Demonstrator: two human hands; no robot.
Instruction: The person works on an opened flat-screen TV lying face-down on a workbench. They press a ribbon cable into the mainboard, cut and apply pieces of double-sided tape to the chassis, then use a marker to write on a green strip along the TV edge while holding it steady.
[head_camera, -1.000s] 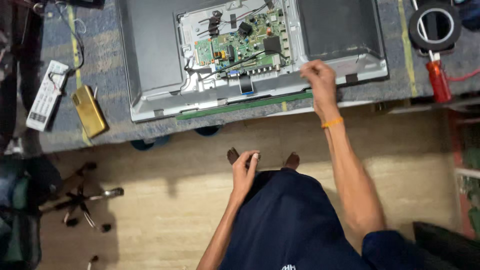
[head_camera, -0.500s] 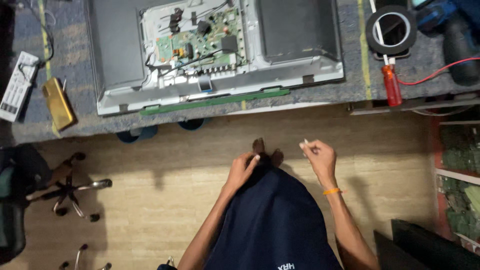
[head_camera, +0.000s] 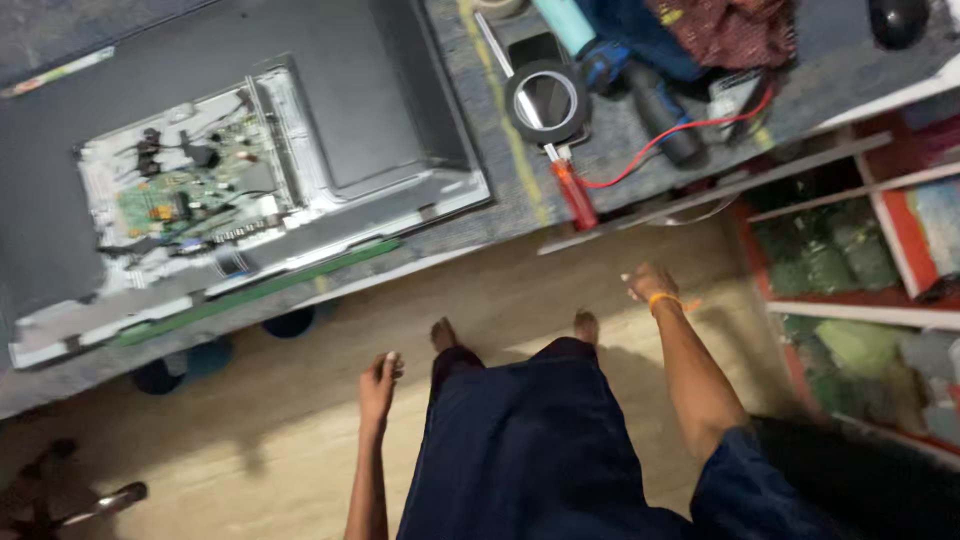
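I stand at a grey workbench (head_camera: 520, 190) and look down at my dark shorts and bare feet. My left hand (head_camera: 379, 388) hangs by my thigh with its fingers curled and nothing visible in it. Raised at my right side, off the bench, my right hand (head_camera: 648, 284) wears an orange wristband; its fingers are bunched, and blur hides whether they pinch something small. On the bench lies a flat television (head_camera: 400, 130), back side up and opened, with a green circuit board (head_camera: 185, 195) and wires exposed. The bench object nearest my right hand is a red-handled screwdriver (head_camera: 574, 196).
A black tape roll (head_camera: 547, 97), a blue power drill (head_camera: 612, 62), a red wire (head_camera: 690, 135), a patterned cloth (head_camera: 730, 28) and a dark mouse (head_camera: 896, 18) lie on the bench's right part. Red-framed shelves (head_camera: 880, 250) stand at right. A chair base (head_camera: 95, 498) is at lower left.
My right hand has come off the television's near edge and pulled back to my side. The view has swung to the right, so the television now sits at the left.
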